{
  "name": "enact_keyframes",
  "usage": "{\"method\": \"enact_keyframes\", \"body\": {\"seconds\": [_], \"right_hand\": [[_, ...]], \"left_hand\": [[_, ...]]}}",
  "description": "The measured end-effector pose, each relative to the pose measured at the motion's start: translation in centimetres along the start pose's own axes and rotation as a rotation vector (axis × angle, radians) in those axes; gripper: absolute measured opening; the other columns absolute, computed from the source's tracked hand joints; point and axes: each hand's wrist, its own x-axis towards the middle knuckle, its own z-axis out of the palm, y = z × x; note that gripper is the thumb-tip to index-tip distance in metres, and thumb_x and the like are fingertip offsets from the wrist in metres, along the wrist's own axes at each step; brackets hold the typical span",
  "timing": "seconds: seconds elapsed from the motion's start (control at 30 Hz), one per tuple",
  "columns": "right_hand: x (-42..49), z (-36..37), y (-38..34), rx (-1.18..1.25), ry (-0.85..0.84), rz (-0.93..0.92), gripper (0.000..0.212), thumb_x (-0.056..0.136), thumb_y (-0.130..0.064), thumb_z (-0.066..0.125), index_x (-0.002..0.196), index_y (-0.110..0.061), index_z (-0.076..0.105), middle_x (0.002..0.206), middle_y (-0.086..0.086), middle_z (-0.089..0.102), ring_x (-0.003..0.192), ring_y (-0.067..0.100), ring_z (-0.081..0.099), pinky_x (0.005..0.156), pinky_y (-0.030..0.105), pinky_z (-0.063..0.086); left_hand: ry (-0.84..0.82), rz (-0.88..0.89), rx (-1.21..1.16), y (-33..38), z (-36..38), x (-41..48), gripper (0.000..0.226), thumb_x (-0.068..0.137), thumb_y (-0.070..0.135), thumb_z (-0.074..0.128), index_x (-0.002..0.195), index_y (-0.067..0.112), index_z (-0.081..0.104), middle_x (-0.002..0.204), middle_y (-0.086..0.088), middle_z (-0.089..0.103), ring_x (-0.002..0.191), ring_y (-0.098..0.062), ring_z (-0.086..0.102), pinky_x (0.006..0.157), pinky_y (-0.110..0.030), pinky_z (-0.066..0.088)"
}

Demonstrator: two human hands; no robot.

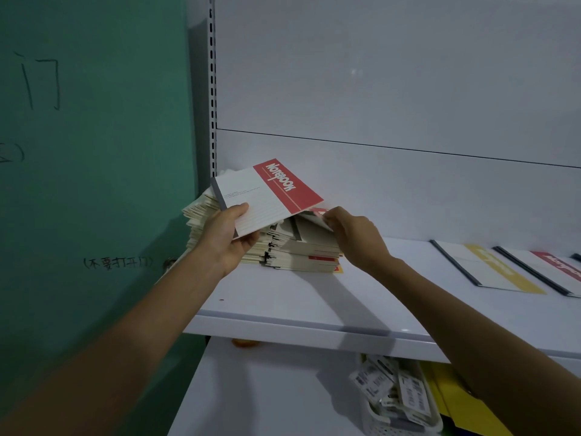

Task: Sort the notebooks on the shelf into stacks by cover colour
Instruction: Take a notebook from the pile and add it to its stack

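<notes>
A messy pile of notebooks [301,250] sits at the left end of the white shelf [283,297]. My left hand [228,239] grips a red-banded notebook [270,196] by its near corner, lifted and tilted above the pile. My right hand [352,231] pinches the corner of another red-banded notebook [317,215] on top of the pile. To the right a yellow-banded notebook [484,265] lies flat on the shelf, with a red-banded one [547,269] beside it. A dark cover edge [577,256] shows at the far right.
A green wall [94,152] with handwriting stands to the left of the shelf upright [213,89]. On the lower shelf sits a white basket [396,401] of tags, next to yellow sheets [452,401].
</notes>
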Motion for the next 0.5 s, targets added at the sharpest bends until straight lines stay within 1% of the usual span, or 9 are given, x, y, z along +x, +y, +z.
{"method": "enact_keyframes", "body": {"seconds": [0.07, 0.13, 0.2, 0.27, 0.3, 0.37, 0.43, 0.5], "right_hand": [[-0.9, 0.2, -0.7, -0.085, -0.051, -0.119, 0.025, 0.101, -0.029, 0.041, 0.118, -0.019, 0.057, 0.114, 0.005, 0.065, 0.092, 0.026, 0.062, 0.070, 0.030, 0.047], [-1.8, 0.9, -1.3, -0.181, -0.102, -0.245, 0.033, 0.097, -0.035, 0.050, 0.124, -0.019, 0.057, 0.121, 0.004, 0.062, 0.103, 0.024, 0.059, 0.076, 0.027, 0.042], [-2.3, 1.6, -1.2, -0.245, -0.097, -0.287, 0.044, 0.090, -0.034, 0.063, 0.129, -0.015, 0.056, 0.121, 0.008, 0.061, 0.105, 0.029, 0.059, 0.079, 0.033, 0.047], [-2.3, 2.1, -1.2, -0.251, -0.053, -0.273, 0.044, 0.086, -0.021, 0.069, 0.128, -0.014, 0.058, 0.121, 0.014, 0.062, 0.105, 0.035, 0.061, 0.080, 0.042, 0.052], [-2.3, 2.1, -1.2, -0.258, -0.061, -0.264, 0.043, 0.088, -0.017, 0.067, 0.129, -0.015, 0.057, 0.127, 0.014, 0.060, 0.111, 0.036, 0.059, 0.085, 0.044, 0.052], [-2.4, 1.9, -1.2, -0.245, -0.082, -0.287, 0.042, 0.094, -0.014, 0.057, 0.136, -0.019, 0.051, 0.138, 0.006, 0.054, 0.122, 0.030, 0.054, 0.094, 0.043, 0.048], [-2.8, 1.4, -1.0, -0.183, -0.076, -0.294, 0.043, 0.097, -0.014, 0.052, 0.138, -0.022, 0.048, 0.139, 0.002, 0.053, 0.123, 0.027, 0.053, 0.093, 0.041, 0.048], [-2.8, 0.4, -0.6, -0.126, -0.026, -0.221, 0.042, 0.097, -0.014, 0.051, 0.138, -0.023, 0.048, 0.135, 0.005, 0.056, 0.114, 0.029, 0.059, 0.086, 0.041, 0.051]], "left_hand": [[0.000, 0.000, -0.001, -0.2, 0.1, -0.3, 0.011, 0.094, 0.008, 0.053, 0.099, 0.018, 0.056, 0.093, -0.006, 0.062, 0.076, -0.016, 0.059, 0.047, -0.019, 0.051], [-0.004, -0.007, -0.001, -0.4, 0.2, -0.5, 0.011, 0.094, 0.008, 0.053, 0.099, 0.017, 0.056, 0.093, -0.006, 0.062, 0.077, -0.016, 0.059, 0.047, -0.018, 0.051], [0.001, -0.013, 0.000, -0.5, 0.1, -0.7, 0.011, 0.093, 0.008, 0.053, 0.100, 0.016, 0.056, 0.093, -0.006, 0.062, 0.079, -0.016, 0.058, 0.046, -0.018, 0.051], [0.008, -0.017, 0.006, -0.5, 0.0, -0.8, 0.012, 0.093, 0.008, 0.054, 0.102, 0.016, 0.056, 0.094, -0.006, 0.062, 0.080, -0.016, 0.058, 0.046, -0.018, 0.051], [0.010, -0.019, 0.011, -0.5, -0.1, -0.8, 0.012, 0.093, 0.008, 0.054, 0.103, 0.016, 0.056, 0.095, -0.006, 0.062, 0.080, -0.016, 0.058, 0.046, -0.018, 0.051], [0.011, -0.023, 0.023, -0.5, -0.1, -0.8, 0.011, 0.094, 0.009, 0.054, 0.101, 0.016, 0.057, 0.095, -0.006, 0.062, 0.080, -0.016, 0.058, 0.047, -0.018, 0.051], [0.012, -0.028, 0.034, -0.6, -0.2, -0.8, 0.011, 0.093, 0.009, 0.054, 0.100, 0.017, 0.057, 0.095, -0.006, 0.062, 0.080, -0.016, 0.058, 0.047, -0.018, 0.051], [0.015, -0.030, 0.026, -0.6, -0.2, -0.8, 0.011, 0.093, 0.008, 0.054, 0.100, 0.017, 0.057, 0.096, -0.006, 0.062, 0.082, -0.016, 0.058, 0.048, -0.018, 0.051]]}}
